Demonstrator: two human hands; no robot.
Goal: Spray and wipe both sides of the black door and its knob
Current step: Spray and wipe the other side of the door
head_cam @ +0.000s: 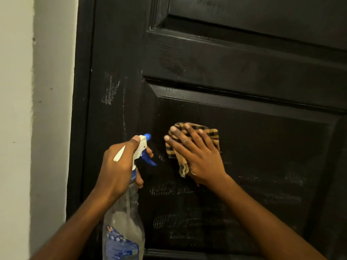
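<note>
Door [244, 62], black and panelled, fills the view, with a pale wall [37, 109] along its left edge; its knob is not in view. We find the right hand [197, 156] flat on the lower panel, fingers [175, 136] straight and spread, pressing a checked cloth [212, 134] against the surface. The left hand [118, 166] grips the neck of a spray bottle [124, 222], its fingers curled at the blue trigger [148, 158] and the nozzle aimed at the panel just left of the cloth.

Pale streaks [169, 190] cross the panel below the cloth, and more [110, 91] mark the left upright. We judge the step in hand to be wiping this face.

We recommend:
- a flat palm and overlapping strokes along the grain, down through the streaked area;
- a folded cloth edge run into the moulded grooves around the panel;
- sparing spray, to avoid runs;
- a separate pass over the left upright.

We judge the knob and other face outstanding.
</note>
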